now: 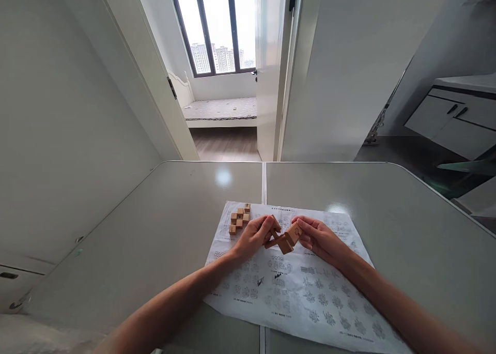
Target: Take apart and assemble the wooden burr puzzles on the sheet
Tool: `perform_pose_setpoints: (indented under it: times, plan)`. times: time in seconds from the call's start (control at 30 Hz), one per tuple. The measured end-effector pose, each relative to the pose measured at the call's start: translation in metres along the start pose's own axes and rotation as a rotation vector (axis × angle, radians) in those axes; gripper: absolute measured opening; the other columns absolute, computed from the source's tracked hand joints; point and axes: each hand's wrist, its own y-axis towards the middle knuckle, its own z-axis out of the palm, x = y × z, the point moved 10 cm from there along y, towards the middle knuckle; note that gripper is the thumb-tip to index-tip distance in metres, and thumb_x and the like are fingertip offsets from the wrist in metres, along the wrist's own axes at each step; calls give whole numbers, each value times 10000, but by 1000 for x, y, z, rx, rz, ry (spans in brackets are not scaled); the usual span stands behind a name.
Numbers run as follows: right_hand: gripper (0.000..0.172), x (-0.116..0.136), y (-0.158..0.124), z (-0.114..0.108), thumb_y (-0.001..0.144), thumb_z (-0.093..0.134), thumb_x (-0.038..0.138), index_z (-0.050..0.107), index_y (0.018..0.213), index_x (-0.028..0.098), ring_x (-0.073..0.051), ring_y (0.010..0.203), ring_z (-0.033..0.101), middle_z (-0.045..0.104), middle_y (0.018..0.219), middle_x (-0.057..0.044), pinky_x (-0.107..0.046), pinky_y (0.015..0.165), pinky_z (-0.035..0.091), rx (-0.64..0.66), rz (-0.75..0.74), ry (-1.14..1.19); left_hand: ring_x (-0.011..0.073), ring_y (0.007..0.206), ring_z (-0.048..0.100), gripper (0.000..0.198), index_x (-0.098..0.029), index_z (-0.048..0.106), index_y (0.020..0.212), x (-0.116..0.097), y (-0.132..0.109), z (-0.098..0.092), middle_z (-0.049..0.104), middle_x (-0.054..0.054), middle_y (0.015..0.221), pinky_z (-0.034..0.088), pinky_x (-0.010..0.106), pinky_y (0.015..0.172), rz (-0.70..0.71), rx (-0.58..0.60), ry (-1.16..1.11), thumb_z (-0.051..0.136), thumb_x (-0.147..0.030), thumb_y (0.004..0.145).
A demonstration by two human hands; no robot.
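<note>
Between my two hands, just above the printed sheet, are several joined pieces of a wooden block puzzle. My left hand is closed, its thumb and fingers pinching the left pieces. On the other side my right hand grips the right end, a block with a dark mark on its face. Fingers hide part of the pieces, so how they join cannot be fully seen. Left of my left hand, a stepped cluster of small wooden cubes rests on the paper sheet; some cubes bear dark marks.
The sheet, printed with rows of small line drawings, lies on a glossy grey table with a pale seam down its middle. Beyond the far edge stands an open door, with a bed behind it. White cabinets are at right.
</note>
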Motion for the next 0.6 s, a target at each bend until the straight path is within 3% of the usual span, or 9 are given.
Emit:
perform_pose_setpoints:
  times: [0.27, 0.43, 0.6]
  plan:
    - [332, -5, 0, 0, 830, 838, 489, 733, 963, 204, -93, 562, 415, 576, 736, 17, -229, 508, 442, 16, 15, -64, 78, 506, 355, 560, -131, 625, 818, -1, 0, 1, 457, -43, 601, 287, 208, 464, 2, 18, 0, 493, -649, 983]
    - [315, -2, -2, 10, 883, 787, 488, 721, 1012, 208, -113, 611, 492, 629, 793, -4, -255, 560, 485, 77, -1, -143, 77, 493, 383, 540, -150, 579, 830, 0, 0, 5, 479, -49, 626, 336, 204, 448, -6, 54, -35, 502, -666, 969]
    - [339, -1, -2, 13, 883, 773, 514, 717, 1000, 201, -115, 600, 481, 621, 778, 2, -282, 567, 517, 86, -28, -216, 71, 477, 362, 499, -163, 541, 861, 1, 0, 8, 471, -61, 624, 315, 202, 435, 1, 81, -62, 496, -645, 984]
